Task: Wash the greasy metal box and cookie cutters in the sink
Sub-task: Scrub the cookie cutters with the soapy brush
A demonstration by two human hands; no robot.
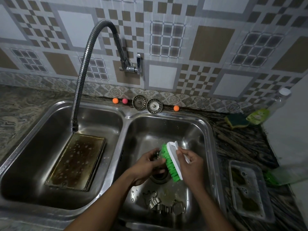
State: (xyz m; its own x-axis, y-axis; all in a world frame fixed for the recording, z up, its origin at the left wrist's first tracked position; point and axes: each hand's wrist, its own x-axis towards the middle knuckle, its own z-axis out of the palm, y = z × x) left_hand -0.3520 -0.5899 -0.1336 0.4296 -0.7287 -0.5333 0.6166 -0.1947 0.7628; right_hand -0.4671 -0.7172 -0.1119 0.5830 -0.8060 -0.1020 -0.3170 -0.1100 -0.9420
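Observation:
Over the right basin (205, 130) my left hand (146, 165) grips a small metal cookie cutter (156, 155), mostly hidden by my fingers. My right hand (190, 164) holds a white scrub brush (173, 159), its green bristles pressed against the cutter. Several more cookie cutters (164, 204) lie on the basin floor near the front, below the drain (158, 178). The greasy metal box (76, 161) rests tilted in the left basin (33, 130), its brown inside speckled with droplets.
A flexible faucet hose (80, 84) hangs over the left basin. Two sink strainers (147, 104) and small coloured balls (115, 100) sit on the back ledge. On the right counter are a greasy metal tray (250, 189), a sponge (236, 121) and a soap bottle (270, 107).

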